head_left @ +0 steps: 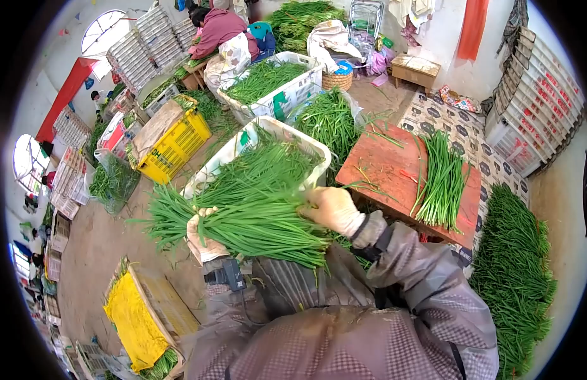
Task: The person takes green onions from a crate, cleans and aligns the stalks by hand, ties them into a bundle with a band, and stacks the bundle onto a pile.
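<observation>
My left hand [205, 239], in a pale glove, is wrapped round a thick bunch of garlic chives [262, 231] held across my lap. The leaves fan out on both sides of the grip. My gloved right hand [334, 212] is at the bunch's right part, its fingers closed on some leaves; the fingertips are slightly blurred. Just beyond the bunch stands a white crate [315, 147] heaped with loose garlic chives. To the right, a neat bundle of chives [442, 180] lies on a red wooden board [385, 164], among loose scraps.
A large chive pile [515, 278] lies on the right floor, below stacked white crates [531, 107]. A yellow crate [173, 139] stands left, another white crate [300, 88] farther back. A co-worker in a pink jacket [224, 35] bends at the back. A yellow cloth [135, 323] covers a lower-left crate.
</observation>
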